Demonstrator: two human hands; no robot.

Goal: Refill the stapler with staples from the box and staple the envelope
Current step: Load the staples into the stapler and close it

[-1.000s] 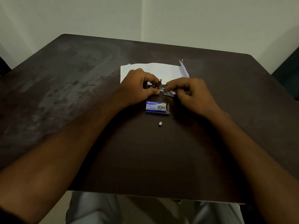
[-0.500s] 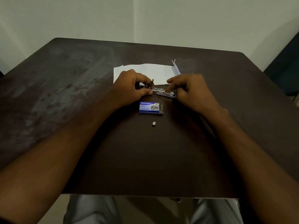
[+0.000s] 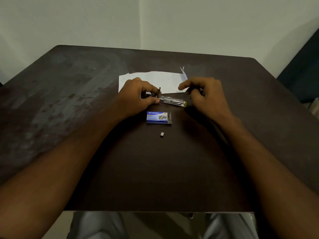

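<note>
Just beside stapler (image 3: 172,101), open-flapped staple box (image 3: 156,117); contents unseen

Stapler (image 3: 172,101) in left hand (image 3: 138,96), right hand (image 3: 208,97) seemingly empty

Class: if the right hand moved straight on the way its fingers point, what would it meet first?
Probably the raised end of the stapler, held by the left hand; depth is unclear.

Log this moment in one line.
left hand: grips stapler, magazine open | right hand: by stapler tip, grasp unclear | staple box: flap open | envelope: behind stapler
</note>
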